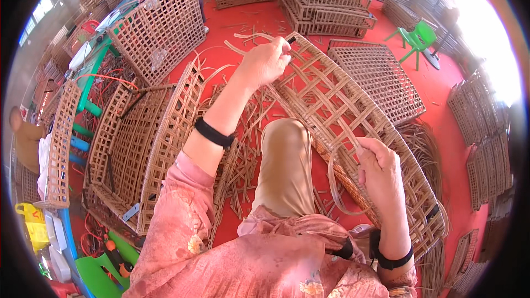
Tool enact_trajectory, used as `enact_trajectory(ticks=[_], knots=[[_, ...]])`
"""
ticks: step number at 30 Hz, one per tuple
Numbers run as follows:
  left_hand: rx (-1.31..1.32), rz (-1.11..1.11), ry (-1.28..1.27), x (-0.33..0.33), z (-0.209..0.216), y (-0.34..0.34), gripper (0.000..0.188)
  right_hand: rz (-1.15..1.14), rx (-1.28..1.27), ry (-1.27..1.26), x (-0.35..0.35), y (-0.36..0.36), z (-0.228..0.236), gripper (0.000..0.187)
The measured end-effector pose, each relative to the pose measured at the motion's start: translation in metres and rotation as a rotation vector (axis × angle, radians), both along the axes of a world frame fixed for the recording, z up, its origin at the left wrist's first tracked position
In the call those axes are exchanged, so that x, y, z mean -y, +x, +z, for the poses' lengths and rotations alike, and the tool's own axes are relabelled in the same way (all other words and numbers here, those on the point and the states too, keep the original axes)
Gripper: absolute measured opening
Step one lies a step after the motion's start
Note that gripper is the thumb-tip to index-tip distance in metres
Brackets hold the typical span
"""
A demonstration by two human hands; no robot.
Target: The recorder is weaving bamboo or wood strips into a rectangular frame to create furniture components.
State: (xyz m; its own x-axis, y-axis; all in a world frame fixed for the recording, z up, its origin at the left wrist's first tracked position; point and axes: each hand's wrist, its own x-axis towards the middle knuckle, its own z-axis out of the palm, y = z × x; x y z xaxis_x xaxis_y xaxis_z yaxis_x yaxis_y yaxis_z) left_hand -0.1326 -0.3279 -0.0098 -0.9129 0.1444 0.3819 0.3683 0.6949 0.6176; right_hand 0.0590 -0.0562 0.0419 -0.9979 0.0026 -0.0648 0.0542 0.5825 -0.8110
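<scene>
A long woven rattan panel (331,91) with an open lattice slants across my lap, from far left to near right. At its far corner, beside a short black piece, my left hand (265,63) is closed with fingers curled on the frame. My right hand (378,163) is above the panel's near half, pinching a pale flat weaving strip (333,179). That strip bends in a loop past the panel's near edge. Loose strip ends (243,37) stick out beyond my left hand. Both wrists wear black bands.
Left of me stands a woven basket (130,149), with a lattice panel (160,30) behind it. Another panel (381,77) lies beyond the work. Stacked trays (326,0) rise at the back. A green chair (417,37) stands far right. Strip scraps litter the red floor.
</scene>
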Motion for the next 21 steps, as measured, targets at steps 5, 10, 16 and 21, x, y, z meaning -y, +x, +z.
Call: enact_trajectory(ticks=[5,10,16,21], knots=[[0.404,-0.256,0.162,0.013,0.027,-0.017,0.025,0.016,-0.037,0.007,0.003,-0.005,-0.004,0.027],[0.495,-0.373,0.343,0.025,0.024,-0.029,0.021,0.040,-0.030,0.041,0.005,-0.012,-0.002,0.028],[0.345,-0.250,0.414,0.045,0.011,-0.044,0.016,-0.024,0.195,-0.194,0.010,-0.011,0.016,0.040],[-0.058,0.018,0.245,0.084,0.006,-0.085,0.014,0.081,-0.230,-0.328,0.017,0.010,0.011,0.053]])
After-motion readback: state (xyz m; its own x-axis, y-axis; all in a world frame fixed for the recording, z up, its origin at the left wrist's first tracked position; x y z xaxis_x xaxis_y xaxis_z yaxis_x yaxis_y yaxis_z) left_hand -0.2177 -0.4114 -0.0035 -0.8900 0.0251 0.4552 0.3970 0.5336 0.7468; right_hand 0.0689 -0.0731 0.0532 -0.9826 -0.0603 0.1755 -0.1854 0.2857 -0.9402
